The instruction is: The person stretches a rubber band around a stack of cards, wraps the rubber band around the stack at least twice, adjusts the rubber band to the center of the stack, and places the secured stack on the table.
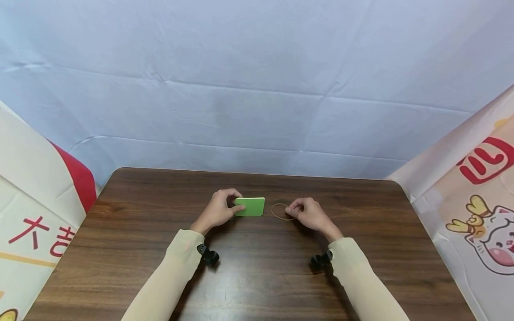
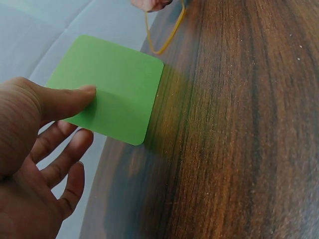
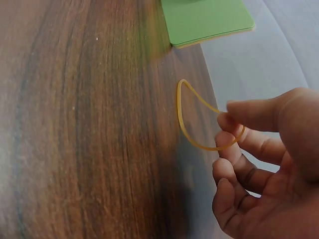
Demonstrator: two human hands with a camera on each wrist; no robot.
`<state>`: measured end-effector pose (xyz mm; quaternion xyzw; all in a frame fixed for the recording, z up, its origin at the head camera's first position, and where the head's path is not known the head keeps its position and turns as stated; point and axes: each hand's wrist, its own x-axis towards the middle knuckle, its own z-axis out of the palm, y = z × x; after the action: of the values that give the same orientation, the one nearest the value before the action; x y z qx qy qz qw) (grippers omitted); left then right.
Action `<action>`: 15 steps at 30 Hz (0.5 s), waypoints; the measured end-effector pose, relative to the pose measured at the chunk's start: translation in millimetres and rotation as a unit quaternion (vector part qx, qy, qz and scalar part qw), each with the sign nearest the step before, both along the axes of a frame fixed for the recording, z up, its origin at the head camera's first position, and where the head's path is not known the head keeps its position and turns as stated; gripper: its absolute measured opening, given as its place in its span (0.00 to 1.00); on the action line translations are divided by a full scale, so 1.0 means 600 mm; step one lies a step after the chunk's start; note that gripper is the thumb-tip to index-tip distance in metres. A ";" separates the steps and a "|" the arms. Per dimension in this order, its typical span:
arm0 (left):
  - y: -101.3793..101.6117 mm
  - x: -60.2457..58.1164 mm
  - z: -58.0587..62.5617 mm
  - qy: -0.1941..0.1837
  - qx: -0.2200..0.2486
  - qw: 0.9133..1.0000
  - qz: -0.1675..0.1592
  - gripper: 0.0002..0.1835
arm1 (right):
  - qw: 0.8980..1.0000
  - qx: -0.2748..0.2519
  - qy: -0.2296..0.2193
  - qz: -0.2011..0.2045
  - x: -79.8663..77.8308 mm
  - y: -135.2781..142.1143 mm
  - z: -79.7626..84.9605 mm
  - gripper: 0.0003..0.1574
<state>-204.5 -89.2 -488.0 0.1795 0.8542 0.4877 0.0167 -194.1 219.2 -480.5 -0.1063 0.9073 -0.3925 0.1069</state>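
My left hand (image 1: 218,209) pinches a green card-like piece (image 1: 252,207) by its left end, thumb on the front face and fingers behind. In the left wrist view the green card (image 2: 119,89) has rounded corners and a flat face; the right wrist view shows a thin stack edge with a pale yellowish layer beneath. To the right, my right hand (image 1: 311,214) holds a yellow rubber band (image 3: 180,112) between thumb and fingertips. The band hangs as a loose loop toward the card, apart from it. Both hands are above the table.
The brown wood-grain table (image 1: 257,272) lies beneath both arms. A pale cloth (image 1: 249,111) hangs behind its far edge, and printed cloths (image 1: 482,214) flank the sides. A black wrist camera (image 1: 209,256) is strapped to each sleeve.
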 end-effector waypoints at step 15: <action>0.001 -0.002 -0.007 -0.001 -0.003 1.000 -0.003 0.08 | 0.989 -0.137 -0.043 -0.037 0.015 -0.005 0.021 0.21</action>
<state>-206.0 -88.6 -491.9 0.1813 0.8550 0.4855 0.0193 -185.3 216.5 -467.8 -0.0694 0.8429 -0.5209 0.1153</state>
